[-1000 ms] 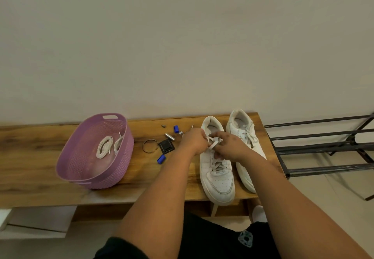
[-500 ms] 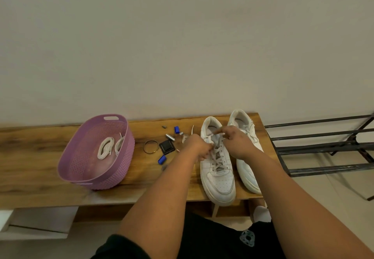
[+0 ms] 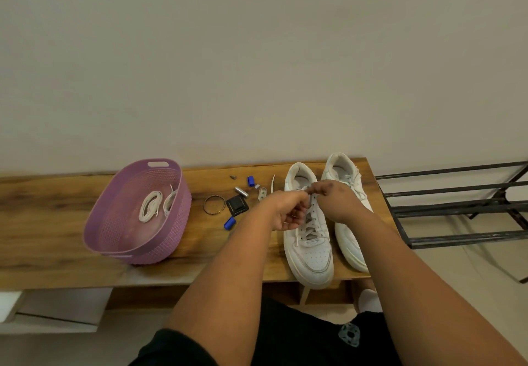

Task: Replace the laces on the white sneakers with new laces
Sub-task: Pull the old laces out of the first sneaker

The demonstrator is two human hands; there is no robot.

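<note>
Near edge: a person's lap in dark clothing, both forearms reaching forward over the wooden table [image 3: 57, 222].

Item, left sneaker [image 3: 310, 248]: white, toe toward the viewer and overhanging the near edge of the table, old lace [image 3: 310, 224] threaded through most eyelets. The shoe looks light yet stiff enough to stay put under a gentle pull. The lace is soft, flat and limp; best taken near its free end or at a crossing close to the top eyelets, since it bends anywhere it is pinched.

Item, left hand [image 3: 287, 212]: palm turned partly up, fingers curled at the left side of the lacing. Its grip seems closed on a strand of the lace, though the strand inside the fingers is hard to make out.

Item, right hand [image 3: 335, 201]: knuckles up, just beyond the left hand, fingertips pinching the lace at the top of the tongue.

Item, right sneaker [image 3: 347, 211]: just beside the first, on its right, laced, partly hidden by the right wrist.

Left of the shoes: small blue caps, a metal cylinder, a black square piece, a twisted ring [image 3: 213, 205].

Further left: a purple basket [image 3: 171, 240] holding the coiled new laces [image 3: 155, 204], well apart from the hands.

Far: plain wall; a metal rack [image 3: 457, 205] to the right.
</note>
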